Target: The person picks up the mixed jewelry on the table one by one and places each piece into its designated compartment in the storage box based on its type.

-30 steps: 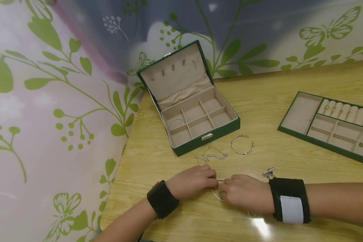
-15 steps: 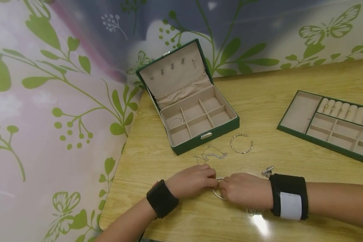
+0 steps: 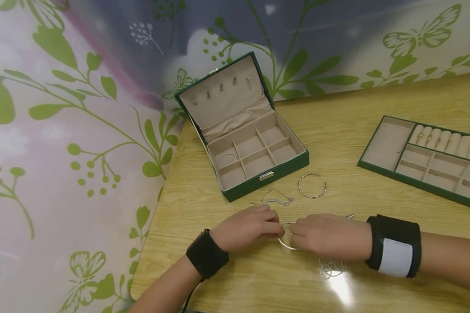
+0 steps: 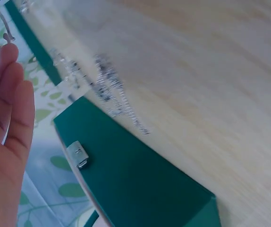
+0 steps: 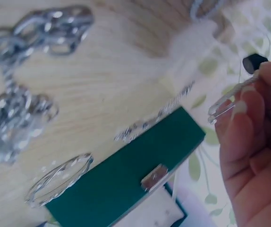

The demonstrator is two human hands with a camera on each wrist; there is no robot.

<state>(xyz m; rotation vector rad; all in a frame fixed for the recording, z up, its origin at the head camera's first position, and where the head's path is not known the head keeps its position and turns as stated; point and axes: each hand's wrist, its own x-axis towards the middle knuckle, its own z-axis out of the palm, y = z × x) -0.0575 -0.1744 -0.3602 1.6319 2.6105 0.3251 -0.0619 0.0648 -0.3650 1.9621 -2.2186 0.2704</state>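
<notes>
A thin silver bangle [image 3: 287, 246] is held just above or on the wooden table, between both hands. My left hand [image 3: 244, 229] pinches its left side with thumb and forefinger; in the left wrist view part of the bangle [image 4: 6, 29] shows by the fingertips. Opposite, my right hand [image 3: 333, 236] grips the right side, covering much of it. The right wrist view shows the bangle [image 5: 227, 100] between thumb and fingers. A tangle of fine silver chain [image 3: 333, 268] lies below the right hand. Partly hidden behind that hand is a chunky silver chain [image 3: 350, 216].
Behind the hands stands an open green jewelry box [image 3: 270, 171], a ring-shaped bangle [image 3: 227, 154] in its left compartments. Thin chain bracelets [image 3: 280, 201] and a twisted cuff bracelet [image 3: 312, 197] lie before it. A green tray [image 3: 423, 184] with rings sits right; a patterned wall closes the back and left.
Both hands have shifted slightly up the table with the bangle. The right wrist has moved right, its fingers look straighter from above, and more of the chain tangle below it shows.
</notes>
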